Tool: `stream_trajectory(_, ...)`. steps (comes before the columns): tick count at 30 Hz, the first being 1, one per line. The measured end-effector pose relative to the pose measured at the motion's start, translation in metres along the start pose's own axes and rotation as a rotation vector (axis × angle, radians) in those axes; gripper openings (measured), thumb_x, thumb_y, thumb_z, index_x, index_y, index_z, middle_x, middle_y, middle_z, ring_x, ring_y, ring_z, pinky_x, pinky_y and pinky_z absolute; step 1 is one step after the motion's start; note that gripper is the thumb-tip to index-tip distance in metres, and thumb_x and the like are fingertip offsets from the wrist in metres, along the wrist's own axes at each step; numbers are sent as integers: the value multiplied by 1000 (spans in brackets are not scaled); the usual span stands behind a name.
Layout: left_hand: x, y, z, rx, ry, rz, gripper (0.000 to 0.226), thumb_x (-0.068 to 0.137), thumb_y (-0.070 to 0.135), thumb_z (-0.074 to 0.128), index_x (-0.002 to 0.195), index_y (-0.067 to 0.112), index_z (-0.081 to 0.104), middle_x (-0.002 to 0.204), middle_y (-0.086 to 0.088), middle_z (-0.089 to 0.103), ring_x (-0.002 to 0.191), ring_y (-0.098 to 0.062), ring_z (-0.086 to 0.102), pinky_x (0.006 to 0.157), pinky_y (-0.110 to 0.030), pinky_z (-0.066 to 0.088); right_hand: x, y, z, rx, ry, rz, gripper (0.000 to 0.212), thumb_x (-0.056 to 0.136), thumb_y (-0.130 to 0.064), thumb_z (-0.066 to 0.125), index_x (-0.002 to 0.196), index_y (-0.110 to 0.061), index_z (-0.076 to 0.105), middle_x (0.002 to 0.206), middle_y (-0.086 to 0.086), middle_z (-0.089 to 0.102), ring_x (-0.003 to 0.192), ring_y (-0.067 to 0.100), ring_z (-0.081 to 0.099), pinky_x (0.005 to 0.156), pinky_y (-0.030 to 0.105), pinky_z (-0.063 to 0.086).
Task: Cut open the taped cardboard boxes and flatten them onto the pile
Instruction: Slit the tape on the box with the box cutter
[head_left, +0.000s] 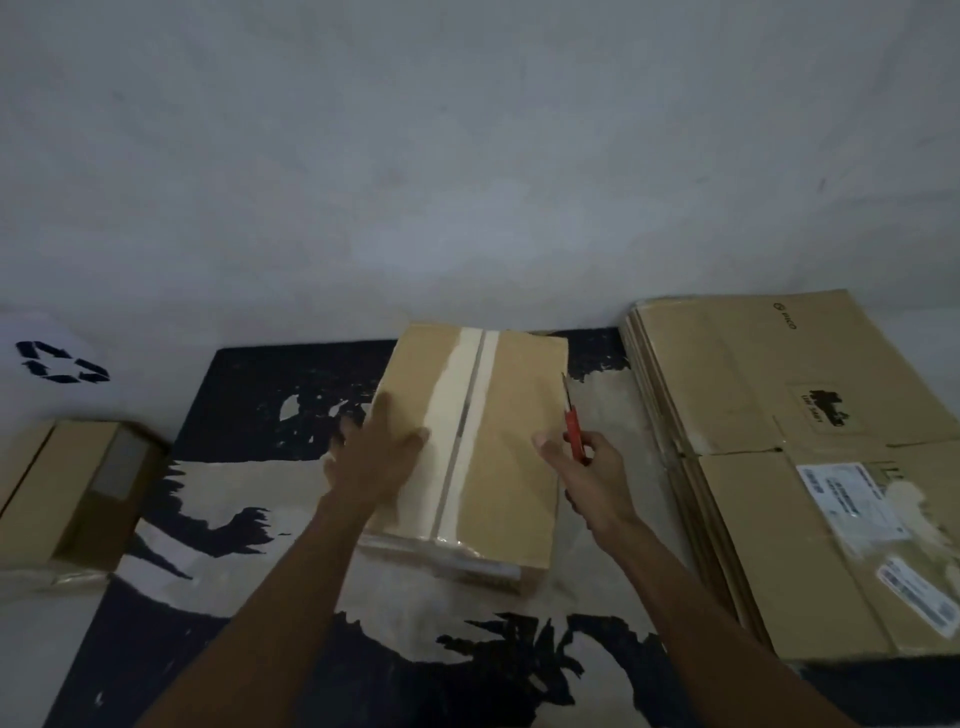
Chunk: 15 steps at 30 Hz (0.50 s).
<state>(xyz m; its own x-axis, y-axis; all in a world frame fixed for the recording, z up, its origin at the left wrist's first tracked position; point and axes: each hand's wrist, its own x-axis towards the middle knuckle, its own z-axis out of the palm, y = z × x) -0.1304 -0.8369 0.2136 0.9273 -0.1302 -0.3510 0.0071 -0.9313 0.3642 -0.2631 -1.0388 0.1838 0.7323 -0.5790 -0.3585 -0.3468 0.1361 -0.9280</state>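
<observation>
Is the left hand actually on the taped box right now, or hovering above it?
Touching. The head view shows the left hand lying flat on the top of the taped box, fingers spread beside the tape strip, no gap visible.

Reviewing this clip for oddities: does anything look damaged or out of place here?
Yes: the dark mat under the taped box is badly worn, its surface peeled away in ragged pale patches. A shipping label on the flattened pile looks partly torn.

Taped box (483, 447) occupies the mat (260, 395) centre. Pile of flattened boxes (779, 467) blocks 3 o'clock, close beside it. Small box (67, 488) stands at 9 o'clock, well apart. Wall (467, 182) closes 12 o'clock; bare mat lies at 6 o'clock.
</observation>
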Motion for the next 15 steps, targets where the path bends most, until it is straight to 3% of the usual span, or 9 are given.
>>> stream_trajectory(2, -10, -20, 1, -8, -68, 79, 75, 99, 56, 42, 158, 30, 3, 148, -25, 31, 127, -43, 46, 102, -51, 39, 6, 0, 9, -108, 34, -30, 44, 79, -36, 82, 113, -17, 62, 102, -2, 68, 86, 12, 65, 73, 31, 57)
stream_trajectory(4, -27, -38, 1, 14, -64, 130, 79, 99, 57, 38, 158, 24, -2, 140, -23, 39, 118, -39, 53, 98, -48, 43, 12, -1, 13, -202, 37, -59, 41, 78, -33, 82, 112, -19, 64, 105, -3, 69, 92, 15, 66, 84, 39, 58)
stream_trajectory(9, -69, -77, 9, 120, -82, 166, 84, 98, 62, 34, 156, 16, -5, 113, -9, 60, 95, -22, 63, 89, -37, 53, 22, -21, 25, -566, -58, -217, 42, 79, -48, 76, 111, -24, 61, 98, -9, 65, 89, 13, 64, 77, 28, 54)
stream_trajectory(11, -74, -86, 2, 209, -78, 181, 72, 99, 61, 33, 152, 18, 9, 108, -3, 61, 87, -18, 60, 83, -33, 52, 20, -30, 36, -740, -39, -280, 45, 84, -57, 67, 117, -27, 58, 99, -10, 63, 88, 13, 63, 82, 32, 54)
stream_trajectory(12, -71, -87, -4, 222, -49, 186, 61, 100, 58, 35, 146, 20, 24, 105, -1, 61, 85, -17, 60, 81, -32, 53, 18, -34, 44, -804, -15, -321, 43, 89, -57, 61, 118, -26, 57, 96, -9, 63, 85, 13, 63, 82, 32, 54)
stream_trajectory(14, -57, -83, -19, 175, 47, 177, 42, 100, 51, 42, 125, 19, 51, 102, 0, 59, 86, -18, 62, 82, -36, 55, 12, -41, 61, -856, 42, -407, 32, 98, -46, 51, 115, -20, 59, 85, -6, 62, 73, 12, 61, 71, 29, 51)
stream_trajectory(15, -45, -79, -25, 136, 103, 175, 37, 100, 47, 45, 118, 16, 56, 106, -2, 57, 89, -20, 61, 84, -37, 55, 9, -45, 70, -867, 58, -446, 28, 100, -40, 49, 112, -17, 59, 80, -5, 61, 68, 12, 60, 65, 29, 49)
